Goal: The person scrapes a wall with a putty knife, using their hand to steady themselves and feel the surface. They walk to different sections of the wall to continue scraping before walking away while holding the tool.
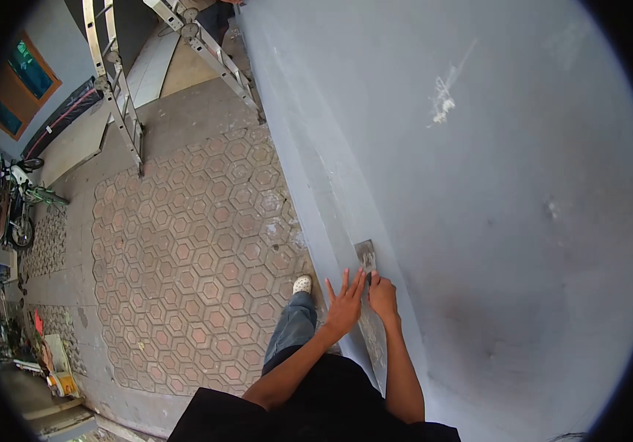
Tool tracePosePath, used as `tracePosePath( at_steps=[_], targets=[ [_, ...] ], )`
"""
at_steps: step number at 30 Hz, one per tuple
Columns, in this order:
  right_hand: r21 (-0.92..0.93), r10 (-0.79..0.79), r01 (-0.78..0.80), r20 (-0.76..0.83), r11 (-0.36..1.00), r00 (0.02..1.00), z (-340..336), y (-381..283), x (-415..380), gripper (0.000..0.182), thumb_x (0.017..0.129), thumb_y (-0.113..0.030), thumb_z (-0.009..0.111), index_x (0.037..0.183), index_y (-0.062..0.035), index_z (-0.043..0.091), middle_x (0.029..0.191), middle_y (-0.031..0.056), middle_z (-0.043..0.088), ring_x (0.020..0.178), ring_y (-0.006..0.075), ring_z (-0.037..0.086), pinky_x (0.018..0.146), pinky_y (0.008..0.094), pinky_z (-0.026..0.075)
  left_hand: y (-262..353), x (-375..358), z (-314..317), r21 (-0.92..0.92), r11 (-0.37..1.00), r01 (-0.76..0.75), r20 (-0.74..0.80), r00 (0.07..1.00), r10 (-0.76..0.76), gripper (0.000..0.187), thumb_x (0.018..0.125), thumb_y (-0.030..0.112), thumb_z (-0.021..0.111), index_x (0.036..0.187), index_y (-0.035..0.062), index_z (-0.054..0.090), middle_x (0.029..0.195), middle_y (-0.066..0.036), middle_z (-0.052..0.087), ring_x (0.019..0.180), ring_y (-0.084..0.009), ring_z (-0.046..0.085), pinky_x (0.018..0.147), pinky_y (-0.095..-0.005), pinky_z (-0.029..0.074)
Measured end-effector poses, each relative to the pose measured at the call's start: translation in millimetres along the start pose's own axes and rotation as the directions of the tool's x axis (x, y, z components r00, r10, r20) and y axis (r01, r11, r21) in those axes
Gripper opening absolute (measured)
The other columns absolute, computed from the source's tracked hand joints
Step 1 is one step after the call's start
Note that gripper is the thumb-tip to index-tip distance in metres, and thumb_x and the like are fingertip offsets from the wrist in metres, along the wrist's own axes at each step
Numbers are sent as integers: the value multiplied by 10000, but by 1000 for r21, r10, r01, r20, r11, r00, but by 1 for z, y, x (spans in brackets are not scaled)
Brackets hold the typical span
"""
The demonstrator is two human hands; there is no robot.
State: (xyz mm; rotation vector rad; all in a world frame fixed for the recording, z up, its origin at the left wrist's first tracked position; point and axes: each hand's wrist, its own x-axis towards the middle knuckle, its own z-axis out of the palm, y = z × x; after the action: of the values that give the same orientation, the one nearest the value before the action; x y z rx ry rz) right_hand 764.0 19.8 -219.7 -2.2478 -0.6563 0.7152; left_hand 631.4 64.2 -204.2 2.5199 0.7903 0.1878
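Observation:
A putty knife (pixel 366 254) with a broad, stained metal blade lies against the grey wall (pixel 478 184), close to the wall's lower ledge. My right hand (pixel 383 297) is closed around its handle. Beside it, my left hand (pixel 344 309) has its fingers spread over the pale ledge, fingertips right next to the handle. The handle itself is mostly hidden by my fingers. Along the ledge runs a long smeared strip (pixel 331 184) of lighter, rough coating.
Hexagonal paving (pixel 198 265) spreads to the left of the wall, with my shoe (pixel 301 284) on its edge. A folding ladder (pixel 217 59) stands ahead. Motorbikes (pixel 18 214) are parked far left. White patches (pixel 443 103) mark the wall higher up.

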Motion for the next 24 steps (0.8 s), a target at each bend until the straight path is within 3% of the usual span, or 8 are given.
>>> tracePosePath(
  at_steps=[6, 8, 10, 13, 16, 20, 22, 24],
  targets=[
    [105, 194, -198, 43, 975, 980, 31, -88, 77, 571, 1020, -436, 415, 729, 24, 587, 550, 87, 566, 426, 178, 556, 373, 340, 441, -71, 83, -42, -10, 1000, 24, -38, 999, -24, 796, 846, 31, 550, 1559, 103, 204, 1626, -61, 183, 1496, -408, 101, 1076, -775, 70],
    [46, 198, -197, 0, 979, 980, 50, -94, 96, 557, 1025, -423, 408, 796, 28, 642, 575, 126, 606, 478, 248, 611, 459, 390, 495, -92, 105, -59, -81, 996, 41, -8, 999, -42, 787, 853, 23, 547, 1558, 125, 212, 1619, -59, 204, 1490, -416, 119, 1089, -761, 83],
    [-111, -30, 0, -268, 994, 963, 65, -107, 105, 534, 1033, -409, 396, 897, 12, 693, 631, 189, 647, 605, 351, 666, 623, 454, 537, -106, 116, -68, -100, 993, 68, -18, 997, -71, 752, 869, 24, 539, 1549, 138, 238, 1598, -68, 248, 1484, -408, 149, 1098, -747, 105],
    [-47, 131, -140, -157, 989, 979, 67, -131, 126, 512, 1039, -398, 385, 973, -5, 707, 717, 234, 670, 733, 416, 673, 763, 497, 523, -129, 120, -85, -158, 987, -9, -74, 997, -2, 686, 875, 29, 546, 1513, 122, 312, 1529, -103, 359, 1457, -373, 245, 1115, -712, 144],
    [-76, 123, -139, -189, 987, 974, 60, -139, 121, 519, 1038, -406, 385, 947, -7, 702, 733, 238, 671, 737, 403, 679, 751, 506, 526, -155, 102, -96, -224, 973, -55, -83, 996, 38, 620, 879, 28, 558, 1469, 97, 381, 1377, -128, 507, 1356, -331, 406, 1124, -652, 196],
    [-51, 270, -280, -151, 959, 951, 41, -115, 68, 494, 1027, -430, 396, 1010, -36, 694, 962, 296, 672, 934, 487, 639, 845, 545, 512, -222, 35, -70, -464, 884, 51, -119, 986, -119, 527, 893, -2, 556, 1406, 29, 440, 1033, -169, 650, 976, -340, 630, 899, -448, 474],
    [-53, 195, -205, -162, 977, 967, 47, -68, 11, 433, 1035, -372, 402, 1008, -42, 680, 966, 264, 679, 898, 482, 644, 798, 546, 521, -281, -28, -43, -471, 877, 100, -28, 991, -128, 492, 898, -10, 547, 1382, 18, 460, 937, -199, 663, 856, -352, 654, 766, -408, 515],
    [-275, -30, -71, -344, 959, 938, 40, -32, -78, 274, 1018, -226, 448, 1033, -42, 650, 819, 202, 673, 775, 410, 665, 723, 493, 529, -348, -100, -28, -255, 861, 439, 367, 868, -334, 504, 898, 151, 593, 1376, 42, 475, 946, -248, 669, 874, -406, 663, 747, -460, 523]
  ],
)
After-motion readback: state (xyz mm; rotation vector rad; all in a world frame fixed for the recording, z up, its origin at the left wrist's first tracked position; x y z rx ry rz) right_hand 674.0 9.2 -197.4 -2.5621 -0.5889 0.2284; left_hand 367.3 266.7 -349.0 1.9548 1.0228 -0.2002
